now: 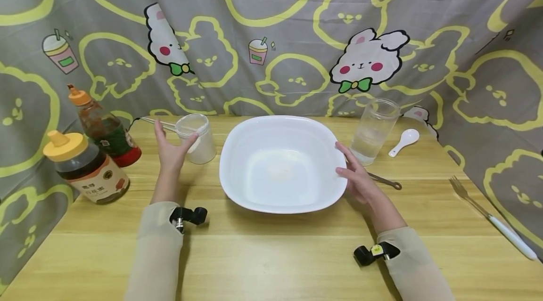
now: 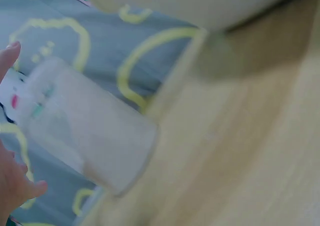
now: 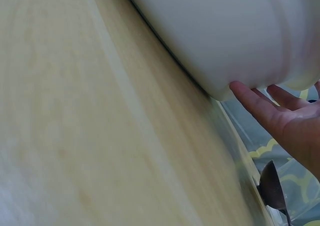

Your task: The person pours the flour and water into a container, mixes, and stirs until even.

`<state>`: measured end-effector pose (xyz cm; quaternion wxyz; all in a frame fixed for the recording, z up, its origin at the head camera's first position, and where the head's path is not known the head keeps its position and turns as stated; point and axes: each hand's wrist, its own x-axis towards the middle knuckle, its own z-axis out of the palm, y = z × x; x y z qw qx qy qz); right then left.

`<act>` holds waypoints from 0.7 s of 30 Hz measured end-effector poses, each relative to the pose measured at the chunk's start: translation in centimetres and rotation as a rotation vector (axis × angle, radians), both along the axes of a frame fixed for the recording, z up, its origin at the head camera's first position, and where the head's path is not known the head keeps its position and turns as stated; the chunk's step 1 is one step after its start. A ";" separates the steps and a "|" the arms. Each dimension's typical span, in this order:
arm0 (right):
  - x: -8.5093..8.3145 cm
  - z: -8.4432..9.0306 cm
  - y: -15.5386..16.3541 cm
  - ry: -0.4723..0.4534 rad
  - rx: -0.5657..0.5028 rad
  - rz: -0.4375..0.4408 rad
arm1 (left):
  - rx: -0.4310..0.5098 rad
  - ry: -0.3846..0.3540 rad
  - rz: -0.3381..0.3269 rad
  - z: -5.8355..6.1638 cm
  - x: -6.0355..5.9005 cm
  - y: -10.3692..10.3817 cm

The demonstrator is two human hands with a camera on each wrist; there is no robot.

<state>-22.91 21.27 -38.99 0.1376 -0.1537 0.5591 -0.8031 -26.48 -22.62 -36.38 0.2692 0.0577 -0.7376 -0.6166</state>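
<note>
A white basin (image 1: 284, 204) stands mid-table. My right hand (image 1: 360, 181) is at its right side, with two fingertips showing at the rim; in the right wrist view, extended fingers (image 3: 255, 104) meet the basin's outer wall (image 3: 220, 41). To the left, my left hand (image 1: 171, 150) has thumb and fingers spread, holding nothing. It is just left of a clear jar (image 1: 201, 148) partly filled with something white, and the thumb overlaps the jar in the head view. The left wrist view shows this jar (image 2: 110, 131) upright against the curtain, with the spread fingers beside it.
A honey bottle (image 1: 97, 183) and a red-based sauce bottle (image 1: 114, 136) stand at left. Chopsticks (image 1: 159, 123) lie behind the jar. Right of the basin are a glass of water (image 1: 373, 134), a dark ladle (image 3: 272, 186), a white spoon (image 1: 405, 141) and a fork (image 1: 488, 214).
</note>
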 end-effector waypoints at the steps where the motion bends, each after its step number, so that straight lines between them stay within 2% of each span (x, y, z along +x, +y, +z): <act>1: 0.0 0.0 0.0 0.004 0.000 0.003 | -0.009 0.017 -0.002 0.4 0.4 0.0; 5: 0.0 0.1 0.0 0.008 -0.002 0.010 | -0.047 0.096 -0.034 2.2 2.0 0.6; 9: 0.0 0.0 0.1 0.004 -0.005 0.005 | -0.085 0.169 -0.103 4.2 3.8 1.9; 11: 0.0 -0.1 0.1 0.004 -0.004 0.000 | -0.095 0.189 -0.147 4.6 4.4 2.5; 14: 0.0 -0.1 0.0 0.004 -0.004 -0.005 | -0.081 0.196 -0.196 4.5 4.7 3.2; 19: 0.0 -0.1 0.0 -0.001 -0.003 -0.004 | 0.022 0.212 -0.280 3.3 4.8 4.3; 21: 0.0 0.0 0.0 -0.002 -0.002 -0.004 | 0.050 0.188 -0.329 2.9 4.8 4.8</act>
